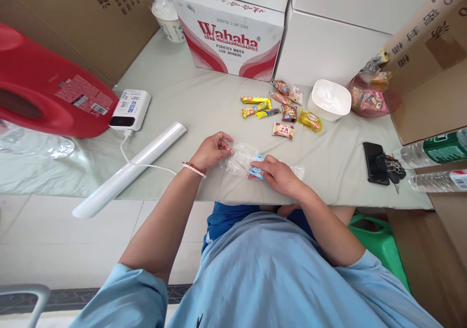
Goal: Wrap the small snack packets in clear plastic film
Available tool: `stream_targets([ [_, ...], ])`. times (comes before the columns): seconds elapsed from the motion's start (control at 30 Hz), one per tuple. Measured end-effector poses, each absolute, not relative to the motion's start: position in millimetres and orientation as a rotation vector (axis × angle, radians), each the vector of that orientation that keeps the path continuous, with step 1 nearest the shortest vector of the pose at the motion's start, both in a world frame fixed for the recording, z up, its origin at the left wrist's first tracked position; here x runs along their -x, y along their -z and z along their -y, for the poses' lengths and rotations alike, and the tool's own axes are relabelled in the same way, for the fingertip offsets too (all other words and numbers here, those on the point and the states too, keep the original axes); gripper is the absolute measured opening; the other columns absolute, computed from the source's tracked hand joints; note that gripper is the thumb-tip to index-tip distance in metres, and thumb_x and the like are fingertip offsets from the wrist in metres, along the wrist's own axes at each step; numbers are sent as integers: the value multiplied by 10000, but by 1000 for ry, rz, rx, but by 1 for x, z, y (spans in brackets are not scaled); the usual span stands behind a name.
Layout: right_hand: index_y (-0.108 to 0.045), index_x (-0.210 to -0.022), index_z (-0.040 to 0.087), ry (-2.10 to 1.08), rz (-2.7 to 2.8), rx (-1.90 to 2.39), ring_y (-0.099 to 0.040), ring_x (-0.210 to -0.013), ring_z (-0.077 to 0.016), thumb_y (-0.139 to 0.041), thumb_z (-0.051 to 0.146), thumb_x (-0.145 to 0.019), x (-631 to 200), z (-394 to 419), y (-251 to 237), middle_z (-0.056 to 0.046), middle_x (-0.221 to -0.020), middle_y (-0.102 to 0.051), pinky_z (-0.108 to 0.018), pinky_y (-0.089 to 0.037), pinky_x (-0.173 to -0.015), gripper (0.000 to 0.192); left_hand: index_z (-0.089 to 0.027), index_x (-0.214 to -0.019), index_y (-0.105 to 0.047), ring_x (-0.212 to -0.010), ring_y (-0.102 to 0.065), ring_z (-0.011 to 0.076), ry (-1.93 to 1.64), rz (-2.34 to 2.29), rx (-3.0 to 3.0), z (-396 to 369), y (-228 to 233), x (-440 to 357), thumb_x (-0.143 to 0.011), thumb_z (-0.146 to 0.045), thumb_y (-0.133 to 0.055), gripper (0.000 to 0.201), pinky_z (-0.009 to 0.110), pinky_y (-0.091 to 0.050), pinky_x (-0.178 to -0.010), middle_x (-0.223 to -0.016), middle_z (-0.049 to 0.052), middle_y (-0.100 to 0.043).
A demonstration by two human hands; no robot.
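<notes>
Clock: we read hours from the clear film, 12 being straight away from the wearer.
Left hand: narrow, we see fingertips pinched together at the 9 o'clock edge of the clear film.
Right hand: narrow too, thumb and fingers on the blue packet, a bit of red showing under it.
Blue packet: on the tablecloth side nearest the wearer, at 4 o'clock, touching the film; we can't read its print.
Extra plastic: 3 o'clock, pokes out just past the right hand.
Yellow sticks: 1 o'clock, bunched.
Cream packet: 2 o'clock, near.
Yellow pouch: 2 o'clock, just beside the white tub.
Reddish bowl: 2 o'clock, further out, wrapped snacks inside.
Phone: 3 o'clock, keys against it.
Carton: 12 o'clock, we read "Wahaha".
White roll: 9 o'clock, white cable across it.
White device: 10 o'clock, beside the red jug.
</notes>
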State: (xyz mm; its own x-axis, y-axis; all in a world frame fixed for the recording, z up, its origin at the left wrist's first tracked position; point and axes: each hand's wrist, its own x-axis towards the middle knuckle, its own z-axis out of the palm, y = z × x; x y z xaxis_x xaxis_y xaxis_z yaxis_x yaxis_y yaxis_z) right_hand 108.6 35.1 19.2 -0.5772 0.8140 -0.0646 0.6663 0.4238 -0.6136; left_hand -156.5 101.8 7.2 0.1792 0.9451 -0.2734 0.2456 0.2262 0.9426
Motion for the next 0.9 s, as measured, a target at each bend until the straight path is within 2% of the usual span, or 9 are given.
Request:
stream_targets([
  [0.1,-638,-1402,348,-819,2532,1346,-541,-839,-160,-473,112,-990,-106,-33,-22,-40,-1066,-569,-250,-380,-693,502,-192,-1033,-616,-670,-559,146,-732,-1435,-1337,-103,-6,155,-584,-267,-755,476,278,-447,-658,-730,-43,-596],
  [0.2,-625,-1407,405,-739,2626,1438,-520,-828,-169,-478,94,-976,-102,-28,-27,-38,-1113,-570,-247,-327,-653,552,-197,-960,-632,-691,-552,153,-776,-1728,-1490,-98,-13,150,-654,-246,-689,315,284,-436,-679,-774,-20,-596],
  [0.27,-621,-1407,409,-719,2660,1476,-521,-842,-177,-468,82,-972,-100,-25,-32,-43,-1131,-570,-247,-309,-648,565,-199,-977,-630,-694,-566,159,-864,-1885,-1546,-89,-24,141,-772,-312,-646,235,287,-441,-701,-772,-14,-603],
  [0.37,-639,-1380,387,-717,2684,1501,-528,-855,-185,-460,83,-973,-97,-24,-37,-54,-1144,-574,-251,-305,-653,539,-195,-1180,-587,-730,-634,193,-878,-1958,-1601,-70,-42,117,-911,-511,-565,416,296,-457,-721,-772,-4,-648],
  [0.47,-658,-1354,358,-708,2702,1521,-521,-830,-191,-455,104,-980,-97,-25,-38,-66,-1149,-582,-262,-308,-649,496,-204,-1345,-529,-854,-695,266,-628,-1969,-1719,-56,-48,96,-865,-563,-644,610,325,-469,-746,-866,39,-711],
  [0.6,-635,-1381,359,-715,2673,1504,-525,-830,-190,-442,110,-981,-98,-25,-33,-62,-1159,-586,-265,-335,-655,510,-218,-1155,-635,-825,-687,237,-616,-1963,-1680,-50,-39,101,-855,-340,-633,323,319,-470,-762,-816,18,-697],
  [0.73,-550,-1457,356,-754,2606,1457,-558,-897,-194,-444,114,-988,-98,-25,-31,-49,-1166,-586,-258,-395,-694,539,-218,-1031,-645,-707,-631,176,-788,-1887,-1562,-40,-23,126,-850,-357,-615,229,298,-477,-745,-752,-22,-642],
  [0.83,-542,-1446,295,-788,2540,1437,-588,-949,-202,-459,93,-975,-97,-26,-31,-63,-1197,-580,-270,-440,-737,519,-209,-1164,-642,-741,-632,199,-662,-1933,-1592,-33,-13,131,-853,-352,-609,344,324,-491,-765,-785,-7,-634],
  [0.9,-563,-1415,275,-804,2516,1393,-597,-969,-204,-472,85,-968,-98,-26,-29,-69,-1198,-577,-279,-461,-761,494,-184,-1342,-585,-867,-649,252,-548,-2004,-1692,-32,-6,128,-859,-343,-610,509,371,-509,-814,-923,54,-651],
])
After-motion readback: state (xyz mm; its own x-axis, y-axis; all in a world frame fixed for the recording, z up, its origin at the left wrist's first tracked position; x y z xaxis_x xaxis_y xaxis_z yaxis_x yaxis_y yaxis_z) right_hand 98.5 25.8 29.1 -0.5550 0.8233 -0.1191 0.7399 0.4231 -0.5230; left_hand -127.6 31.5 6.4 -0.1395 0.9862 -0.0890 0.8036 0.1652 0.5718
